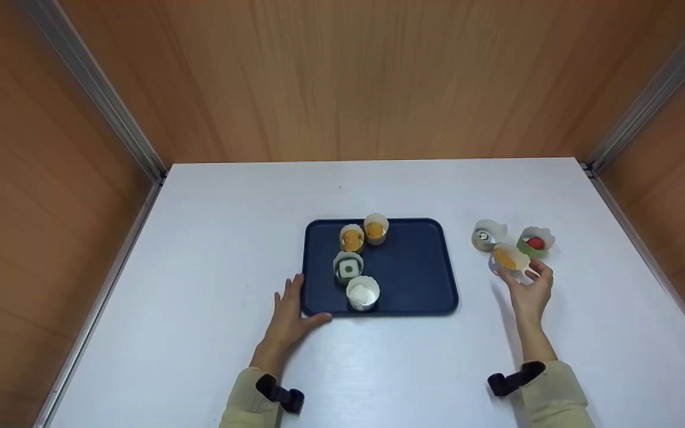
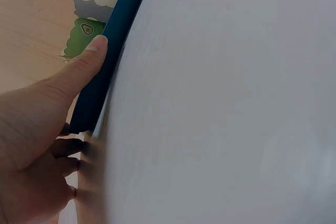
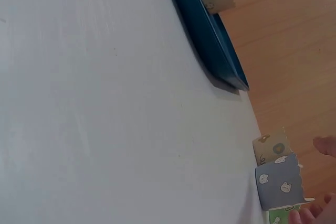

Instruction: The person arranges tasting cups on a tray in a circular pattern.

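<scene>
My left hand (image 1: 286,318) rests at the near left corner of a dark blue tray (image 1: 420,267), fingers straight along its left edge. In the left wrist view the thumb (image 2: 84,69) lies on the tray's rim. My right hand (image 1: 531,294) is at a blue-grey paper baking cup (image 1: 515,257) with a yellow-orange piece inside. Seen from the right wrist, thumb and fingers are spread apart above that cup (image 3: 278,182). Beside it stand a beige cup (image 1: 485,235) with a small round pale piece and a green cup (image 1: 537,241) with a red piece.
Several filled paper cups stand on the tray's left half: two with orange pieces (image 1: 351,239), one with a white square piece (image 1: 348,268), one with white filling (image 1: 363,292). Wood panels (image 1: 342,83) enclose the white table (image 1: 211,249) at the back and sides.
</scene>
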### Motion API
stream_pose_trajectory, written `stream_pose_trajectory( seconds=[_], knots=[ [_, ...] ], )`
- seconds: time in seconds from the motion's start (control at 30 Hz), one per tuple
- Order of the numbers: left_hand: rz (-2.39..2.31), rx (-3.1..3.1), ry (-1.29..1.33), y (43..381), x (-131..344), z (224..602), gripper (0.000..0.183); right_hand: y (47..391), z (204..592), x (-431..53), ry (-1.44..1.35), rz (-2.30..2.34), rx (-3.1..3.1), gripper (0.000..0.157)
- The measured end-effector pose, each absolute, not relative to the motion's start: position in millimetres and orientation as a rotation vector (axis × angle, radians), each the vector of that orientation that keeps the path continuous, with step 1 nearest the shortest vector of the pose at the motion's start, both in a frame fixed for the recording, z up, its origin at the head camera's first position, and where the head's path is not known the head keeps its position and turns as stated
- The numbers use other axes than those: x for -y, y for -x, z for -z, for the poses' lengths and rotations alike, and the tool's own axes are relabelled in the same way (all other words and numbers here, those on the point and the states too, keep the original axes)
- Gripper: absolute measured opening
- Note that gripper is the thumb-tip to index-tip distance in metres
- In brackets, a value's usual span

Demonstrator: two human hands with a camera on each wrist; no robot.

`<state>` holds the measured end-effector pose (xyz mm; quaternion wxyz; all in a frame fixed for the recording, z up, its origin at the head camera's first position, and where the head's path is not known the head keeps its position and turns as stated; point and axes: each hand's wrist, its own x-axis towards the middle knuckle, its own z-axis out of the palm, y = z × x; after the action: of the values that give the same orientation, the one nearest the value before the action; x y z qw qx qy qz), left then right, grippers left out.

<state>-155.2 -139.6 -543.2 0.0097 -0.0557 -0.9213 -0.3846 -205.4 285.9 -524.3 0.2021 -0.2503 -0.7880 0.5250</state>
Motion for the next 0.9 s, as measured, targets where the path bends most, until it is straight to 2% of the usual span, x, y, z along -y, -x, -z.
stream_pose_trajectory(
  seconds=[0.2, 0.6, 0.9],
  knots=[
    [1.215, 2.892, 0.147, 156, 140, 543, 0.100, 205, 512, -284, 0.706, -1.497, 2.267, 0.067],
    [1.228, 2.888, 0.151, 155, 140, 543, 0.100, 219, 519, -290, 0.727, -1.708, 2.269, 0.078],
    [1.245, 2.896, 0.130, 154, 140, 543, 0.100, 227, 526, -292, 0.665, -1.669, 2.306, 0.080]
  ],
)
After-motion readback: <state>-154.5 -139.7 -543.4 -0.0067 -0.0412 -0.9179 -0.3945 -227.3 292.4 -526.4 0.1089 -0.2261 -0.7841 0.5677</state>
